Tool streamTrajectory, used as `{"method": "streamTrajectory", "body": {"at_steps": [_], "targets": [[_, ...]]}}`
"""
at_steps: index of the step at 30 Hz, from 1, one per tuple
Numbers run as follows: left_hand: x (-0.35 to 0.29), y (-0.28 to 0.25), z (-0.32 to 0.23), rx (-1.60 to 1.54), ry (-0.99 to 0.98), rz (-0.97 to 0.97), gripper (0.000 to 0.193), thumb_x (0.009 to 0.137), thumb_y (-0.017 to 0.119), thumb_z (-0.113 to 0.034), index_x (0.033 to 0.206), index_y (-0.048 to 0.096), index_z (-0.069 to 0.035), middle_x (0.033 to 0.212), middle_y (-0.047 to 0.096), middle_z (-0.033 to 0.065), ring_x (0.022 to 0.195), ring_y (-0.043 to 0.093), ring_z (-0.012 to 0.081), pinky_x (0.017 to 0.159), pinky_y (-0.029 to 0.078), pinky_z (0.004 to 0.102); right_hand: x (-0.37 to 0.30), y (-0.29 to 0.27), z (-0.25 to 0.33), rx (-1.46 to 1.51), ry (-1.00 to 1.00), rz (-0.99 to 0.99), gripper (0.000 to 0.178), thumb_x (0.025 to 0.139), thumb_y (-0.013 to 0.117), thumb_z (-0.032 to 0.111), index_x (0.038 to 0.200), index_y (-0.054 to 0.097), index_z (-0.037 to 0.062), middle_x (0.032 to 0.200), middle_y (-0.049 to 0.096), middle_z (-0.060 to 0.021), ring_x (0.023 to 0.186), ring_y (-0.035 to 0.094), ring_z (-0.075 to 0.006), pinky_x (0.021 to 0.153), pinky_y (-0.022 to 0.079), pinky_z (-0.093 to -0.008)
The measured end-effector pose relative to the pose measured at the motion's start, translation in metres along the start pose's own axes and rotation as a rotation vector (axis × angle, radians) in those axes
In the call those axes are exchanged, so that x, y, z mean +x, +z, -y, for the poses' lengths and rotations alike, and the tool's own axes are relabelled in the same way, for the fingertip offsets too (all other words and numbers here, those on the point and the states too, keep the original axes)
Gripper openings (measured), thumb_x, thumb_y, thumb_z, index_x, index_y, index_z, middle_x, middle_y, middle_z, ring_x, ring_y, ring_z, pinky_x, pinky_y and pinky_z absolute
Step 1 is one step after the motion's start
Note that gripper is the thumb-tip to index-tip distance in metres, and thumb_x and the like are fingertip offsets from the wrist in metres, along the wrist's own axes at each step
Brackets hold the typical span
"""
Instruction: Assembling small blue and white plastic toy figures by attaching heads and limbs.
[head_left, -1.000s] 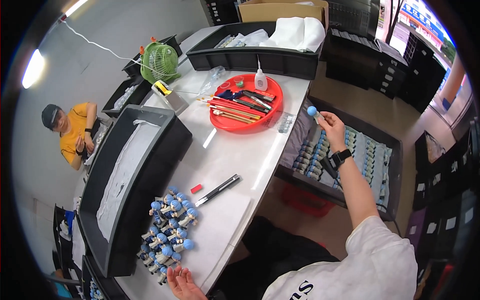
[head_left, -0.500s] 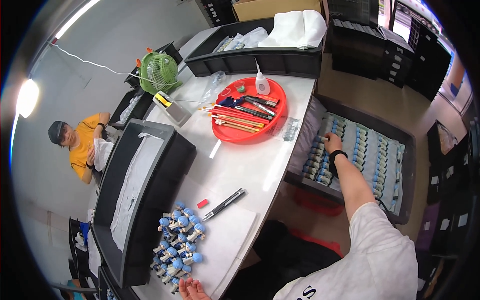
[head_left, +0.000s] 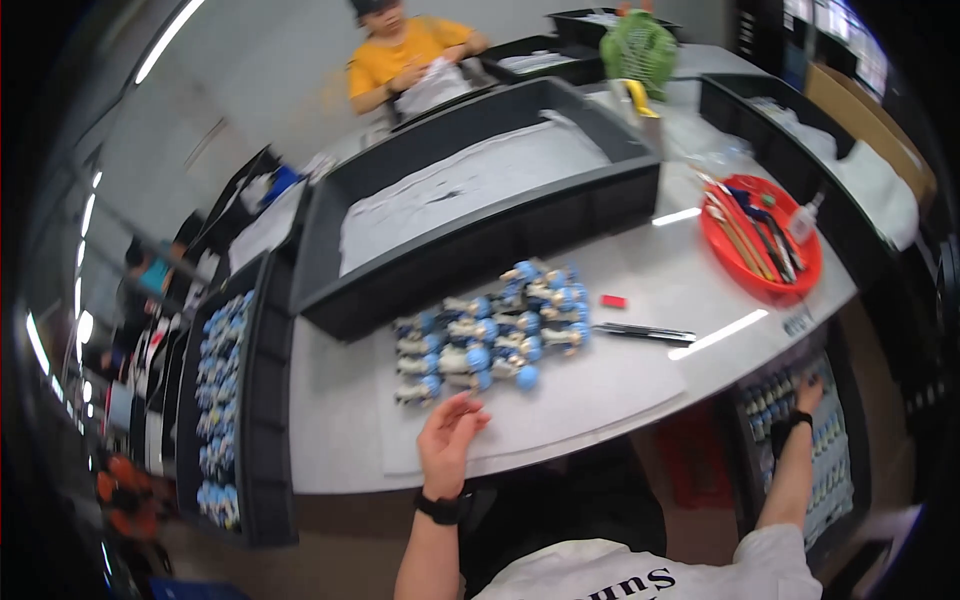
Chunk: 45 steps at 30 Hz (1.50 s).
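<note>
A cluster of small figurines (head_left: 480,345) with light blue round heads lies on a white sheet (head_left: 590,400) on the table. My left hand (head_left: 450,442) hovers just in front of the cluster, with slightly bent fingers apart from the thumb and nothing visible in them. Down at the right, below the table edge, my right hand (head_left: 810,394) reaches into a dark tray (head_left: 858,450) holding rows of similar figurines on pale cloth. Its fingers are small and blurred, so I cannot make out whether they hold a figurine.
Behind the cluster stands a large black tray (head_left: 640,172) lined with white cloth. Another black tray (head_left: 268,420) of figurines is at the left. A black pen-like tool (head_left: 645,333), a red block (head_left: 613,301) and a red dish (head_left: 715,255) of brushes lie rightward. A person (head_left: 410,50) handles white cloth opposite.
The view has swung left, bringing the figurine cluster to the middle. My left hand shows more fully, beside the cluster. My right hand is still in the tray at the right.
</note>
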<state>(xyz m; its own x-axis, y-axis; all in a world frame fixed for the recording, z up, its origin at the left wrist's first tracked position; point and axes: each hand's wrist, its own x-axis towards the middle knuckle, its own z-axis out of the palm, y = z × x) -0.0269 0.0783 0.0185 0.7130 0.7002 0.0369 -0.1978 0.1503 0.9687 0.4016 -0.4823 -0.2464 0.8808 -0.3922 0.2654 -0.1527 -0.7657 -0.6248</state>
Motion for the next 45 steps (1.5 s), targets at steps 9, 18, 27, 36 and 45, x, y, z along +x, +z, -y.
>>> {"method": "streamTrajectory", "body": {"at_steps": [9, 18, 27, 36, 45], "targets": [[-0.011, 0.005, -0.004, 0.033, -0.029, 0.089, 0.025, 0.083, 0.052, -0.003, 0.108, 0.051, 0.001, 0.098, 0.058, 0.0087, 0.088, 0.057, 0.0153, 0.079, 0.045, 0.0243, -0.116, -0.137, 0.266, 1.09, 0.068, 0.159, 0.027, 0.084, 0.054, 0.011, 0.11, 0.051, 0.0062, 0.09, 0.057, -0.002, 0.073, 0.051, -0.0068, 0.064, 0.041, -0.019], [0.027, -0.019, -0.082, 1.277, 0.38, 0.152, 0.03, 0.071, 0.063, -0.015, 0.098, 0.056, -0.002, 0.094, 0.058, 0.0145, 0.088, 0.054, 0.0312, 0.073, 0.045, 0.0379, -0.282, -0.141, 0.419, 1.405, -0.134, 0.934, 0.014, 0.08, 0.053, 0.0, 0.094, 0.055, 0.001, 0.077, 0.056, -0.004, 0.064, 0.051, -0.0092, 0.057, 0.042, -0.0202], [0.043, -0.055, -0.071, 1.56, 0.27, 0.192, 0.022, 0.069, 0.065, -0.014, 0.088, 0.06, -0.002, 0.077, 0.061, 0.0123, 0.075, 0.057, 0.0286, 0.067, 0.045, 0.0375, -0.385, -0.12, 0.475, 1.232, -0.257, 1.386, 0.013, 0.081, 0.057, 0.004, 0.092, 0.056, -0.0014, 0.076, 0.059, -0.0059, 0.067, 0.056, -0.0102, 0.061, 0.045, -0.0209], [-0.005, -0.012, -0.054, 0.075, -0.097, 0.073, 0.027, 0.079, 0.063, -0.007, 0.103, 0.055, 0.003, 0.089, 0.061, 0.005, 0.078, 0.056, 0.0081, 0.065, 0.045, 0.0203, -0.389, -0.11, 0.47, 1.126, -0.584, 1.384, 0.026, 0.078, 0.061, 0.006, 0.103, 0.055, -0.0013, 0.085, 0.061, -0.0049, 0.075, 0.057, -0.0096, 0.066, 0.045, -0.0213], [-0.008, 0.002, -0.005, -0.085, -0.094, 0.01, 0.027, 0.084, 0.056, -0.007, 0.109, 0.052, 0.002, 0.098, 0.058, 0.0064, 0.079, 0.056, 0.0097, 0.07, 0.047, 0.0216, -0.392, -0.105, 0.466, 1.116, -0.563, 1.428, 0.034, 0.081, 0.059, 0.007, 0.112, 0.049, -0.0026, 0.09, 0.06, -0.0066, 0.079, 0.056, -0.01, 0.067, 0.046, -0.023]]}}
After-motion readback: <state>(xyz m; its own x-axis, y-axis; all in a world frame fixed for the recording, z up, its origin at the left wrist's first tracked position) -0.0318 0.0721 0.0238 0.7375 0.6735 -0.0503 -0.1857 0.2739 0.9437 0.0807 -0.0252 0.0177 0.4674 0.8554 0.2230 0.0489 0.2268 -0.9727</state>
